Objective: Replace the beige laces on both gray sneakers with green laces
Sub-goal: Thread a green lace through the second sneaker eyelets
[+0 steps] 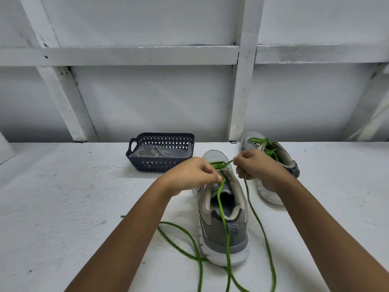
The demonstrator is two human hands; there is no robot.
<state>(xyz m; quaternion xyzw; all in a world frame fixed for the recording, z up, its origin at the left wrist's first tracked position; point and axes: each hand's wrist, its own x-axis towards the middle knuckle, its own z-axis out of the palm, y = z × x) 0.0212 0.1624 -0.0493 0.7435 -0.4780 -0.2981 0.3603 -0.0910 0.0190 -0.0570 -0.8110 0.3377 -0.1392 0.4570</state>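
Near sneaker [223,234], mid-tabletop [63,207], is being laced: left hand [189,175] pinches the green lace [225,224] at the eyelets, right hand [256,167] clamps its other strand. Far sneaker [282,152] by the back edge looks done. Next, probably snug both strands evenly

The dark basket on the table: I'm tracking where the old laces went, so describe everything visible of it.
The basket is dark blue-gray plastic, rectangular, with openwork lattice walls and a loop handle on its left end. It stands upright on the white table, by the wall, left of the toe of the nearer sneaker. Pale coiled laces, seemingly beige, lie inside. Nothing else touches it.
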